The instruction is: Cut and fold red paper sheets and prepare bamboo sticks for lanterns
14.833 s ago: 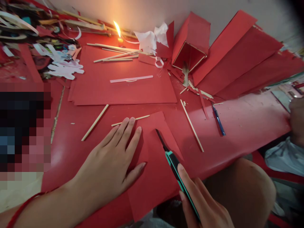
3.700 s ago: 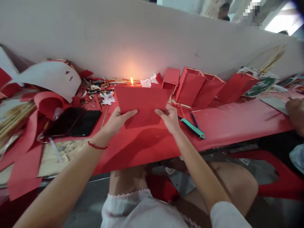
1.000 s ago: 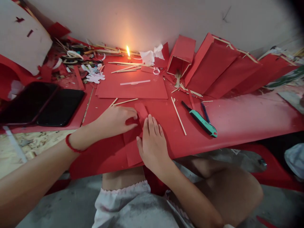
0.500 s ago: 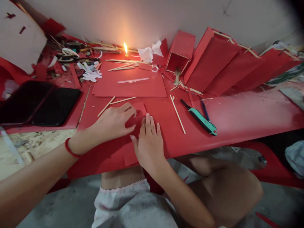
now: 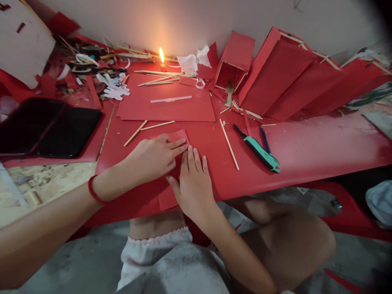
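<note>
Both hands on folded red paper (image 5: 168, 199) at the surface (image 5: 245, 179) edge, nearest the body. Left hand (image 5: 153, 159) fingers slightly bent, right hand (image 5: 196, 181) flat, fingertips meeting; neither clamped. Cutter (image 5: 261, 153) lies right (blade out), candle (image 5: 162, 65) lit behind.

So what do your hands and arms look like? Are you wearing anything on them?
Both hands are bare, with no gloves and no rings that I can see. Around the wrist of my left hand is a thin red bracelet, like a cord. My right hand has nothing on its wrist. No sleeves cover my forearms.
</note>
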The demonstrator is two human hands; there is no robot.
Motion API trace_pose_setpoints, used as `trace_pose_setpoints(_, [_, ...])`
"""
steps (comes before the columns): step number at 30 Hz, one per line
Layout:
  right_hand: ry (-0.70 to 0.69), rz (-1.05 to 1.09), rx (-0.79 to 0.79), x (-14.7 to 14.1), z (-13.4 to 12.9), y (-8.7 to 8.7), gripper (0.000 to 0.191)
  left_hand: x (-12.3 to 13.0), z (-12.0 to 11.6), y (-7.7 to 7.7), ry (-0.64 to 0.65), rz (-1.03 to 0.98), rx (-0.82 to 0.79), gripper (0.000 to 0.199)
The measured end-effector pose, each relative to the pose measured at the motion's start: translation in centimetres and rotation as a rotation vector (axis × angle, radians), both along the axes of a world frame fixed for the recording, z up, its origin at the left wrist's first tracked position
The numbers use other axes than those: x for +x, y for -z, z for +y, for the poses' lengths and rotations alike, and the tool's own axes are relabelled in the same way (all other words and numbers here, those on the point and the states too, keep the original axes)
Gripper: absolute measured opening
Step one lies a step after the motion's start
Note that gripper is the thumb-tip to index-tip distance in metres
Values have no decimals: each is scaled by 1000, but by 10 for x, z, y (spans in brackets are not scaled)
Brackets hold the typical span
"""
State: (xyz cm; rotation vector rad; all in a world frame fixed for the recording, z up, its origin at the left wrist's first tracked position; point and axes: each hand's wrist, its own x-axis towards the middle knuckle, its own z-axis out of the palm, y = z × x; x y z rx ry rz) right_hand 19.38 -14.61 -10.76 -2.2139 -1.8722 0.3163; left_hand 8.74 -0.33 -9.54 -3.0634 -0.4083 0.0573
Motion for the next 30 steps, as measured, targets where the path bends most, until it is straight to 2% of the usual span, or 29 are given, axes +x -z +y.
trace_pose_setpoints(6, [-72, 2, -2, 10, -36, 3, 75, 2, -7, -8, -106, 8, -11, 50])
trace_pose_setpoints(15, [-189, -113, 72, 24, -99, 16, 71, 2, -8, -7, -111, 60, 38, 53])
trace_pose_setpoints(20, [-156, -32, 211, 45, -125, 29, 68, 3, -9, -9, -101, 74, 12, 54])
trace_pose_setpoints(23, [-75, -13, 296, 56, -124, 34, 72, 2, -10, -8, -117, 58, -28, 54])
trace_pose_setpoints(25, [-53, -30, 296, 61, -117, 33, 73, 2, -11, -7, -134, 44, -47, 54])
trace_pose_setpoints(27, [-108, -59, 239, 64, -106, 29, 72, 2, -11, -7, -132, 49, -32, 55])
trace_pose_setpoints(30, [-272, -117, 143, 67, -94, 24, 67, 3, -10, -7, -112, 82, 17, 54])
